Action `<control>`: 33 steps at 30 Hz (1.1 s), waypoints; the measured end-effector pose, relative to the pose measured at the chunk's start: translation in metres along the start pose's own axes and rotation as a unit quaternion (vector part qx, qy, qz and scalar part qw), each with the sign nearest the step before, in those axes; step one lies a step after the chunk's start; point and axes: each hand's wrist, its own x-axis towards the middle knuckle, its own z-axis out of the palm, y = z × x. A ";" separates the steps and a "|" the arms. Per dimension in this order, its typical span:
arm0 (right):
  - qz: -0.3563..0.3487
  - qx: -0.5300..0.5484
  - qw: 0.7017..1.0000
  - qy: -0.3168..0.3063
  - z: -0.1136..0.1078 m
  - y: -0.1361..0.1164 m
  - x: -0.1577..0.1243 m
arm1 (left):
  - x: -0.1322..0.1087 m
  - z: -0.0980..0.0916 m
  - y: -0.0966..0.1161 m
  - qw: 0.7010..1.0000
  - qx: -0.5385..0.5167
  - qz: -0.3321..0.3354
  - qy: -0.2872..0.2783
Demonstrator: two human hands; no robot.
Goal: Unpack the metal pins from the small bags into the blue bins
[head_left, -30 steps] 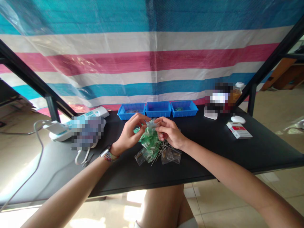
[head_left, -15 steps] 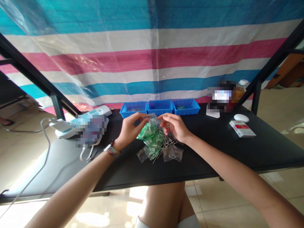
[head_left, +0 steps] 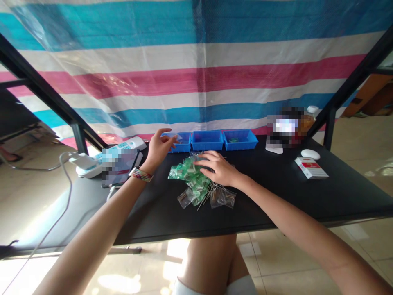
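Note:
My left hand [head_left: 159,148] is at the left blue bin [head_left: 184,146], its fingers apart. A small clear plastic bag [head_left: 177,137] shows just beyond the fingertips, over or inside that bin; I see no grip on it. My right hand [head_left: 219,168] is spread, palm down, over a heap of small green-tinted plastic bags [head_left: 196,180] with little metal pieces in them. Its fingertips touch or hover just above the heap. Thin metal pins [head_left: 204,199] stick out under the right hand, and clear bags with brass-coloured pieces [head_left: 225,198] lie at the near side.
A middle blue bin [head_left: 207,146] and a right blue bin [head_left: 241,146] with a few green bags stand along the back. To the left are a power strip [head_left: 130,144], a phone and cables. At right lie a white oval object [head_left: 310,154] and a red-white box [head_left: 311,168].
My hands have parted. The left moved up and left to the left bin, where a clear bag now shows. The right lowered over the heap, its fingers spreading.

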 end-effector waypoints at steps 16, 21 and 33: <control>0.029 -0.002 0.998 0.061 0.004 0.001 0.004 | -0.043 0.018 0.022 0.934 0.171 0.286 -0.130; 0.117 0.197 0.960 0.158 0.007 0.005 0.007 | -0.058 0.024 0.018 0.865 0.243 0.404 -0.171; 0.144 0.395 0.890 0.175 0.004 -0.011 0.007 | -0.071 0.024 0.019 0.940 0.090 0.309 -0.113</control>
